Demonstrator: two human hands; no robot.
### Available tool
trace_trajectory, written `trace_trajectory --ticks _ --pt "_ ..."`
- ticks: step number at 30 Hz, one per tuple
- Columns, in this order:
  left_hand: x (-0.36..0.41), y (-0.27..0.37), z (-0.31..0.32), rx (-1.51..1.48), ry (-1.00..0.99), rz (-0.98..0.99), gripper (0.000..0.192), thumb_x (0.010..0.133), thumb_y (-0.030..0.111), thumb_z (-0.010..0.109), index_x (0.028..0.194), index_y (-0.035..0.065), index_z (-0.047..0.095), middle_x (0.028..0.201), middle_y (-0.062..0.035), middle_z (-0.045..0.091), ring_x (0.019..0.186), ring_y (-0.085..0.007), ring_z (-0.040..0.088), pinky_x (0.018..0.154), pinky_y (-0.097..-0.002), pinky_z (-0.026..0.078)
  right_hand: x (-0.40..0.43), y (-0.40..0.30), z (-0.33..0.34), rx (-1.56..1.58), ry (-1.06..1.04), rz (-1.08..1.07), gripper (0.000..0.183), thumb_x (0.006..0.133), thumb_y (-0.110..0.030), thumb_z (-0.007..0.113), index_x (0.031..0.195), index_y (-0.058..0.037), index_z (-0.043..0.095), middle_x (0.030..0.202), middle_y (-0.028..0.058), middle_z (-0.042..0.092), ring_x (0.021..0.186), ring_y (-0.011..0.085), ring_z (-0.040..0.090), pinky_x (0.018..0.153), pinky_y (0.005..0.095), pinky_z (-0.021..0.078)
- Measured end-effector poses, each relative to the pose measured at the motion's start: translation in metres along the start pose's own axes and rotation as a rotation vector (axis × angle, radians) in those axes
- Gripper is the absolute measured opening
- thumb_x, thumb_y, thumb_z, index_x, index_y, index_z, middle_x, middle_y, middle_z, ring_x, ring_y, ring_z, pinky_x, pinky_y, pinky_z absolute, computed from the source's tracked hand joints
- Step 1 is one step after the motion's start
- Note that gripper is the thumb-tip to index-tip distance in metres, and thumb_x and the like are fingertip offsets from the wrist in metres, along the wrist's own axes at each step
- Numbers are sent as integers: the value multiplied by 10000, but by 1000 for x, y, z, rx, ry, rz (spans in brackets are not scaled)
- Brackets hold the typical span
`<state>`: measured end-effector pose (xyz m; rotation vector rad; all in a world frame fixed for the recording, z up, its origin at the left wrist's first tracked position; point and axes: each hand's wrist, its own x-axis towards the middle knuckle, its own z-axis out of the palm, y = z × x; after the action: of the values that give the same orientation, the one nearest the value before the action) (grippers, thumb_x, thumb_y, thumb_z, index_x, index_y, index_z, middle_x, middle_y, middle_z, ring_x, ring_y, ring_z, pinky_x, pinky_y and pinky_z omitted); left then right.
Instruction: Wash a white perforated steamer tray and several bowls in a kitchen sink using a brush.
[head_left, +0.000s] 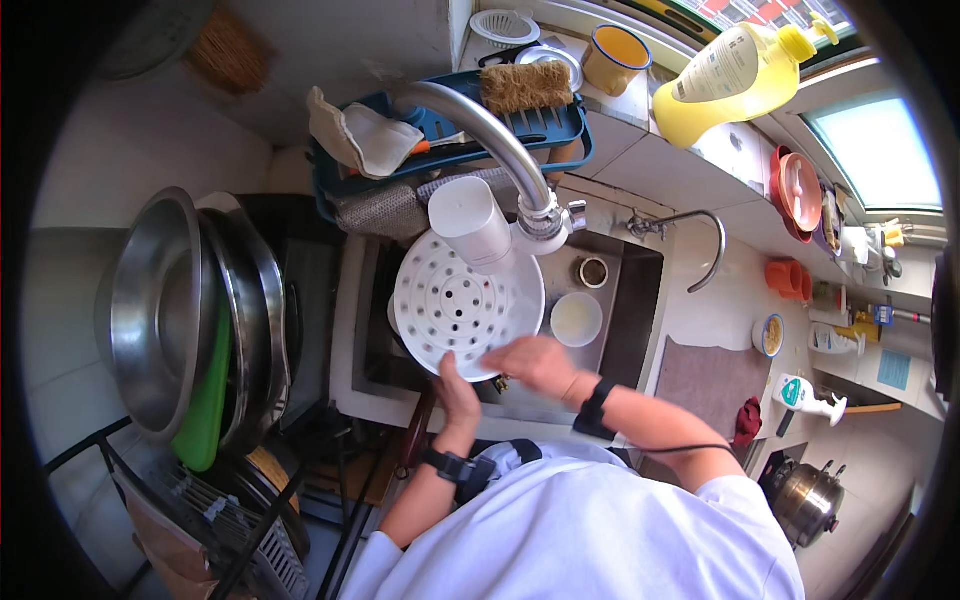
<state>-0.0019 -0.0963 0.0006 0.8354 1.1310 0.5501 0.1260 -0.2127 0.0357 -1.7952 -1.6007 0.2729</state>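
Observation:
Over the sink, a round white perforated steamer tray (441, 324) lies tilted below the faucet. My left hand (457, 401) grips its near rim, thumb on the upper face. At the tray's lower right edge is my right hand (538, 366), blurred, its fingers curled; whether it holds anything is unclear. A steel gooseneck faucet (502, 131) with a white filter housing (469, 221) hides the tray's far part. To the right, on the basin floor, are a white bowl (577, 319) and a small round cup (592, 272).
Large steel basins (154, 315) and a green board (206, 405) stand on the left. A blue rack (562, 124) with a scrub brush (525, 86) sits behind the faucet. A thin second tap (712, 217) is at right. A yellow soap bottle (724, 82) stands on the ledge.

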Motion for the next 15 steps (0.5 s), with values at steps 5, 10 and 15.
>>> trace_trajectory --ticks 5,10,15 --pt "13 26 -6 -35 -80 -257 578 941 231 425 1430 -62 323 1454 -203 402 1306 -288 440 1071 -394 356 -3 10 -7 -70 -35 -57 301 819 -141 606 1109 -136 687 1062 33 712 942 201 678 832 349 537" --pt "4 8 -12 128 -147 53 627 903 176 464 1460 -38 271 1448 -217 397 1326 -317 413 1105 -389 309 -10 17 -8 -87 -16 -12 315 801 -144 608 1104 -159 694 1059 31 711 956 220 674 824 366 538" --pt "12 2 -2 -71 -21 -74 602 942 195 433 1472 -26 250 1467 -193 378 1318 -303 423 1095 -400 337 -7 -4 7 -17 -53 48 328 833 -124 597 1152 -158 661 1105 -17 701 980 181 667 902 347 510"
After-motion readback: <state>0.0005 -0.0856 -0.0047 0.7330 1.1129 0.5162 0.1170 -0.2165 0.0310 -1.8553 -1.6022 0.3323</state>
